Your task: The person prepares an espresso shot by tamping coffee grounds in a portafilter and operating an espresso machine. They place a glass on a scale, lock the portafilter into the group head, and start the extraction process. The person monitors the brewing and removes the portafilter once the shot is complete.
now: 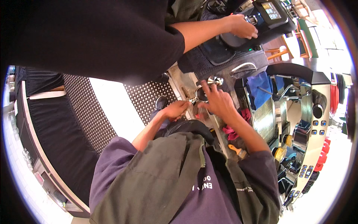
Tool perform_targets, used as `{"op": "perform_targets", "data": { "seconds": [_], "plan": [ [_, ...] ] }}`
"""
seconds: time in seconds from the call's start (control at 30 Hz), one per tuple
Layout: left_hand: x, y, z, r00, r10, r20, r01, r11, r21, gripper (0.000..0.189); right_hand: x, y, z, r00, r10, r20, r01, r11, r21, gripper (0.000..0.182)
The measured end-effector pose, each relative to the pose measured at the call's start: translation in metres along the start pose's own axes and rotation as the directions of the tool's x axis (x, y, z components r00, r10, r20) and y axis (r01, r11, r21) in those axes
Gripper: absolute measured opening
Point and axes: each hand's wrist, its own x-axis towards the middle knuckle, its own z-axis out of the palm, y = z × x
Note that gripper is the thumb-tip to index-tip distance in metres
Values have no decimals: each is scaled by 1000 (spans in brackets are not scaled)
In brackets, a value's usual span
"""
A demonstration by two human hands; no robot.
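Observation:
At the edge of the counter, my left hand (176, 109) grips a metal portafilter (198, 91), its fingers closed near the neck. The round basket faces up, and the handle is mostly hidden by my hand. Over the basket's right side hovers my right hand (219, 102), palm down with its fingers spread. Whether those fingertips touch the rim cannot be made out. Just beyond the basket, a shiny metal piece (217, 81), perhaps a tamper, rests on the dark mat (230, 81).
A co-worker's hand (242, 26) reaches to a coffee grinder (270, 19) with a lit screen. To my right stands an espresso machine (317, 84) with a blue cloth (260, 89) hanging on it. Near my right forearm lie a red cloth (232, 133) and a brush (237, 150).

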Motion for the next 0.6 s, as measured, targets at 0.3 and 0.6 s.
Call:
{"op": "perform_targets", "data": {
  "seconds": [0.3,0.6],
  "plan": [
    [-6,11,5,999,-40,14,41,998,-57,50,8,0,3,1000,8,-12,-8,1000,-3,66],
    [1,8,-5,999,-30,45,34,996,-81,46,-1,-2,16,986,-53,-159,50,998,-24,49]
  ]
}}
